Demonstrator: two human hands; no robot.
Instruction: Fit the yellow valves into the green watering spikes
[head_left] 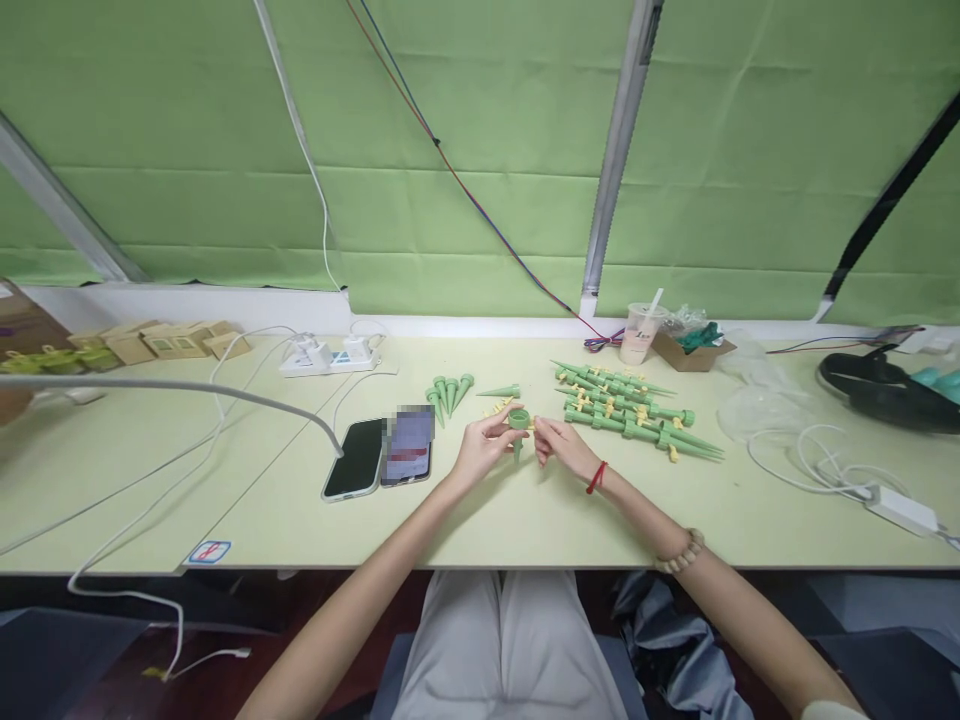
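My left hand [482, 445] grips a green cone-shaped plastic spike [517, 428], its wide round end up and its tip down. My right hand [561, 444] sits just to the right of it, fingertips pinched on a small yellow piece [532, 424] at the spike's side. Several loose green spikes [448, 392] lie behind my left hand, and one more lone spike [501, 391] lies on its side. A few small yellow parts [498, 407] are scattered near them. A pile of spikes with yellow parts fitted [636, 415] lies to the right.
Two phones [381, 455] lie left of my hands, one with a cable plugged in. A power strip [328, 356], cardboard boxes [161, 341], a drink cup [642, 333], a small open box [690, 350], plastic bags [757, 405], a white charger [896, 508] and a black object [874, 388] line the table.
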